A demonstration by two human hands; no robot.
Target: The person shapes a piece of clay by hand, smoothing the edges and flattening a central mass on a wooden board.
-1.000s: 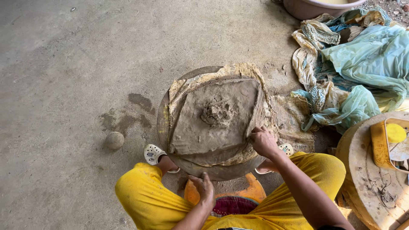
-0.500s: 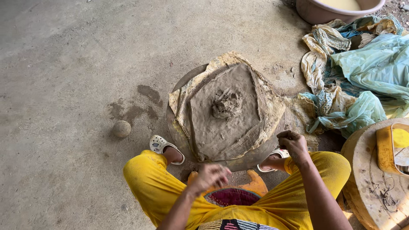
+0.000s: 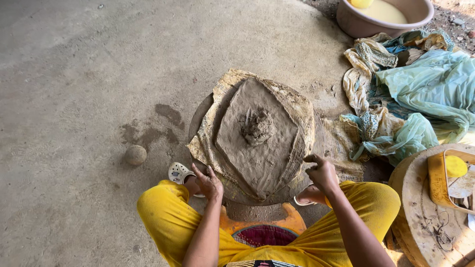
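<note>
On the concrete floor at far left lies 1 small clay ball (image 3: 135,155), well apart. The left hand (image 3: 209,183) rests half-open, holding nothing, at the near-left rim of the round board (image 3: 198,112). The clay slab (image 3: 257,136) on sacking (image 3: 223,89) lies ahead, its long axis running away. The right hand (image 3: 322,172) pinches the sacking's near-right edge. Crumpled cloths (image 3: 415,99) and a basin (image 3: 383,20) sit right.

We are seeing the basin (image 3: 381,22) and the yellow tray (image 3: 438,180) cropped by the frame edges, and the sacking (image 3: 302,106) is hiding most of the round board (image 3: 198,113).
</note>
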